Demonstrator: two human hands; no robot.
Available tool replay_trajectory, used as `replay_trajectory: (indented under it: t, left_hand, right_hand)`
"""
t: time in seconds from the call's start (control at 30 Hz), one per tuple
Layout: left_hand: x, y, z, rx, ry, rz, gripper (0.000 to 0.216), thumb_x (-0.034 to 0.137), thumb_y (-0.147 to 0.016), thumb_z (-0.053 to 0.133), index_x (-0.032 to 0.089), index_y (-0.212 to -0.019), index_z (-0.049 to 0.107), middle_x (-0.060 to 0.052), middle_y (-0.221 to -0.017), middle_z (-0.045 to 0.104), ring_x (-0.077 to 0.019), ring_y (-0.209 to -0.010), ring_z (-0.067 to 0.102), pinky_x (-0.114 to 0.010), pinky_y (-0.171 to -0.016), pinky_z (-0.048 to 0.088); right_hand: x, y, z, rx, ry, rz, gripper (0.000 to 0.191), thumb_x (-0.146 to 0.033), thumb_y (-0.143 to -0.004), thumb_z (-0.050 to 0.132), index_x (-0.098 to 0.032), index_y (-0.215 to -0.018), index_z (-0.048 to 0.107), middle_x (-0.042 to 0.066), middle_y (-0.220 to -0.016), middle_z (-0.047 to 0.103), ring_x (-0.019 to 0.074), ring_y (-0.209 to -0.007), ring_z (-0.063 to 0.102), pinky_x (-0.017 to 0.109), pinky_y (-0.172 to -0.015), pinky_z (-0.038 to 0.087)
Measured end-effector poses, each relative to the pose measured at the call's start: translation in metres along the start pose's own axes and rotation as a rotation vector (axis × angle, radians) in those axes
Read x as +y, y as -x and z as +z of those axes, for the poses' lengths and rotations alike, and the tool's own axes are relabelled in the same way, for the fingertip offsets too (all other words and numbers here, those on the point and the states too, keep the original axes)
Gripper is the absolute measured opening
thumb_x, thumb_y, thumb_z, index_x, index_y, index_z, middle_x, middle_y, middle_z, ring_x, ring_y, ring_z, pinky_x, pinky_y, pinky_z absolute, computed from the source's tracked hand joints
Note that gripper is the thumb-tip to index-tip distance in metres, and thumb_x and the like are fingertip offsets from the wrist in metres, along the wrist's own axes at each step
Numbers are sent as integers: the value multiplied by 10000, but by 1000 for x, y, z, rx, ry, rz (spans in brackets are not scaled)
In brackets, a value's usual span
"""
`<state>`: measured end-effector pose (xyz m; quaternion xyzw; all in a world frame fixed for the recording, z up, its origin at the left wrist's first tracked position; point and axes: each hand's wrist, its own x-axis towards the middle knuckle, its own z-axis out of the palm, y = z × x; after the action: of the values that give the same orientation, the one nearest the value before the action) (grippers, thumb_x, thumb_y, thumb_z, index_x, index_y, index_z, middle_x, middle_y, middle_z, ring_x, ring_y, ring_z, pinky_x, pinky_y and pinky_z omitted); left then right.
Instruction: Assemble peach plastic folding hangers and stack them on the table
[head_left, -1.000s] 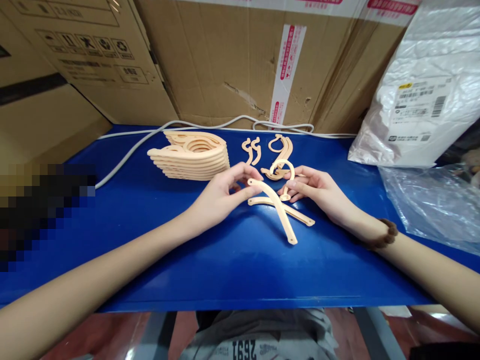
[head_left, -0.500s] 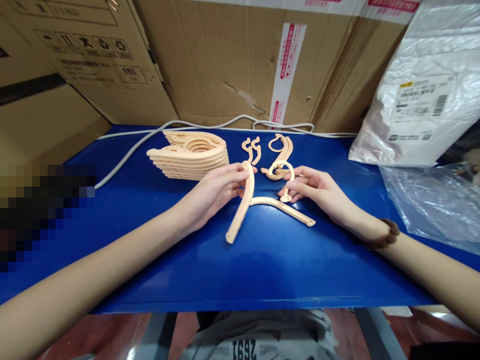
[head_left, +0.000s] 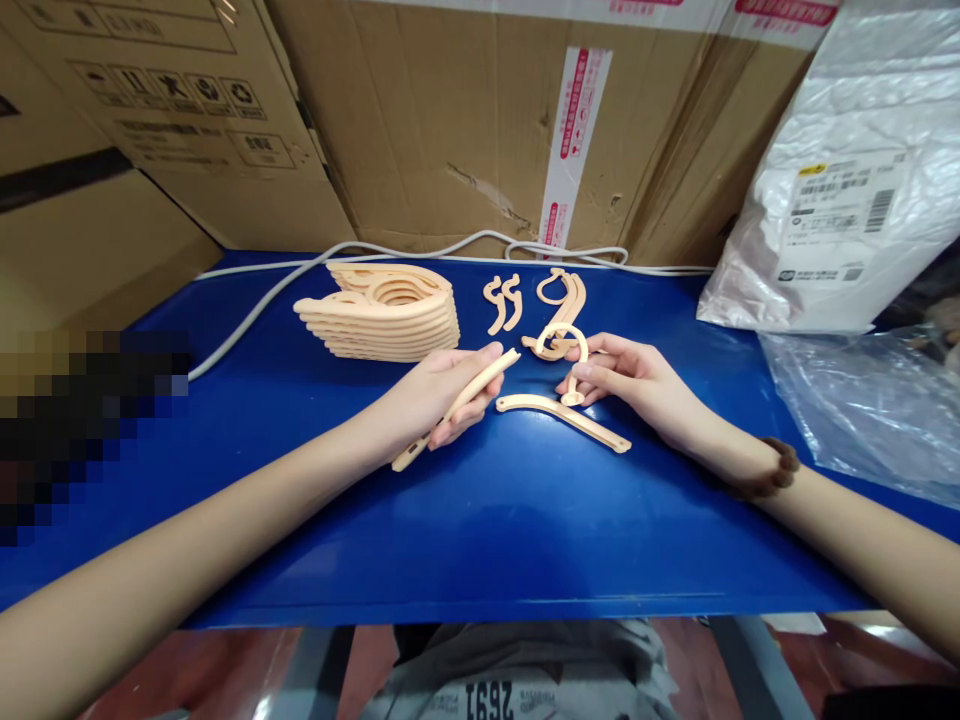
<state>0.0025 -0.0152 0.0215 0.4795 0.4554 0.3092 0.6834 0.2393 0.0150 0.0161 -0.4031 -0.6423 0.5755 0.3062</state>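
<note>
My left hand (head_left: 459,390) is closed around a curved, cream-coloured hanger arm (head_left: 480,382), which slants up to the right, its lower end poking out below the palm. My right hand (head_left: 615,370) pinches a cream hanger hook (head_left: 581,345) by its stem, with the round loop uppermost and the flared foot pointing down. Between the hands a second hanger arm (head_left: 564,416) lies on the blue table (head_left: 525,530). Behind the right hand lie more loose hanger parts (head_left: 574,295), partly covered by the hook.
A stack of cream folding hangers (head_left: 382,325) stands left of centre. Two small S-shaped parts (head_left: 504,303) lie beside it. A white cable (head_left: 337,248) runs along the back, before cardboard boxes (head_left: 465,130). A white parcel bag (head_left: 832,200) and clear plastic film (head_left: 862,400) sit at right.
My left hand has turned the hanger arm from nearly upright to a slant, palm side more in view, and drawn it slightly down and left. The right hand with the hook has stayed put.
</note>
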Motion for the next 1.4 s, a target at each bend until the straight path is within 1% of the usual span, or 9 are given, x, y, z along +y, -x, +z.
replay_trajectory:
  t: [0.17, 0.27, 0.43, 0.53, 0.67, 0.83, 1.03, 1.13, 1.4]
  left_hand:
    - [3, 0, 0, 35, -24, -44, 497, 525, -967, 410, 181, -611, 456, 70, -325, 353, -51, -219, 271, -139, -244, 228]
    - [0, -1, -3, 43, -158, 42, 517, 583, -952, 395, 181, -640, 486, 72, -354, 363, -57, -252, 286, -158, -280, 231]
    - [-7, -1, -12, 167, -815, 442, 422, 466, -985, 375, 177, -755, 580, 32, -551, 503, -92, -488, 467, -199, -494, 328]
    - [-9, -1, -16, 228, -1071, 513, 361, 386, -997, 340, 185, -818, 581, 15, -657, 560, -122, -602, 519, -234, -575, 315]
    - [-8, -2, -15, 250, -1141, 472, 387, 412, -1004, 305, 192, -794, 544, 14, -660, 563, -138, -618, 542, -251, -579, 289]
    - [-7, 1, -8, 256, -1268, 399, 372, 459, -952, 378, 197, -715, 497, 32, -544, 501, -131, -506, 477, -251, -520, 233]
    - [-10, 2, -3, 230, -1345, 425, 222, 422, -843, 530, 215, -882, 601, 42, -576, 575, -137, -519, 535, -240, -513, 231]
    - [-11, 1, -2, 204, -1359, 421, 204, 399, -851, 529, 213, -886, 604, 36, -585, 590, -143, -527, 550, -240, -511, 226]
    - [-10, 1, -3, 127, -1342, 461, 267, 456, -926, 477, 213, -902, 584, 43, -538, 550, -142, -490, 529, -233, -504, 234]
  right_hand:
    - [0, 0, -1, -8, 10, -12, 254, -382, -851, 678, -183, -991, 604, 36, -859, 747, 127, -746, 687, 236, -699, 527]
    - [0, 1, -1, -14, 8, -12, 239, -373, -861, 669, -186, -994, 603, 30, -856, 746, 118, -744, 684, 225, -700, 526]
    - [0, 1, 0, 6, 2, -5, 230, -367, -850, 678, -186, -972, 604, 37, -914, 741, 121, -772, 683, 227, -704, 530]
    - [0, 1, 1, 30, 4, 0, 230, -365, -832, 695, -186, -948, 611, 34, -929, 730, 125, -781, 681, 231, -697, 534]
    - [0, 1, 1, 39, 7, -5, 233, -363, -816, 708, -187, -939, 619, 25, -901, 723, 123, -761, 675, 232, -683, 534]
    - [-1, 1, 2, 38, 12, -7, 236, -377, -824, 694, -189, -949, 624, 31, -907, 720, 133, -774, 672, 242, -673, 530]
    - [-1, 0, 2, 40, 6, -41, 204, -342, -819, 701, -183, -931, 640, 21, -867, 713, 108, -710, 631, 195, -548, 458]
    - [0, -1, 2, 38, 3, -36, 200, -339, -821, 700, -185, -933, 640, 21, -869, 716, 105, -702, 622, 191, -522, 429]
    - [-1, 0, 1, 34, -5, -13, 222, -355, -802, 716, -189, -922, 631, 31, -907, 718, 127, -734, 646, 222, -585, 487]
